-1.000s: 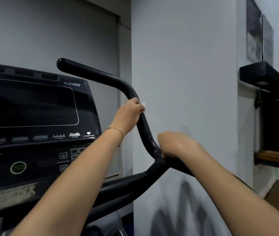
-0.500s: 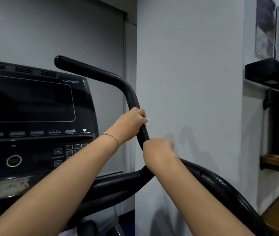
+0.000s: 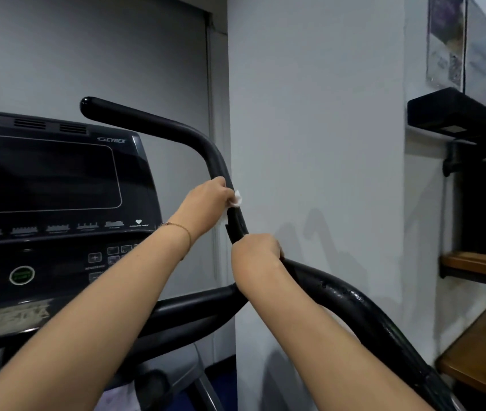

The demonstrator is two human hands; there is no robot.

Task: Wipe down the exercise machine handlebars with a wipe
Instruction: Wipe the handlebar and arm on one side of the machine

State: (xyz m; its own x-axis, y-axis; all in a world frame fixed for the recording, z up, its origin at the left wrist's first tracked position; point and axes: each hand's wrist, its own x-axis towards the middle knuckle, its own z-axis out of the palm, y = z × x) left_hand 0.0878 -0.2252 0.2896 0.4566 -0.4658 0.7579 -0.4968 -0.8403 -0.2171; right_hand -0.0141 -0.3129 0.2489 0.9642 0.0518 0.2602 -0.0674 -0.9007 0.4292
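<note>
The left hand (image 3: 206,207) had its fingers curled tight around the black handlebar (image 3: 221,170) over a white wipe (image 3: 236,199), while the right hand (image 3: 255,253) gripped the bar just below.

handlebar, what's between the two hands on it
In the head view, only a short bare stretch of black handlebar separates the left hand, which holds the white wipe, from the right hand just below.

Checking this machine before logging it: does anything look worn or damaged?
Yes. The panel below the console's green button is scuffed, its lettering mostly rubbed off. The handlebar looks intact, only glossy patches.
</note>
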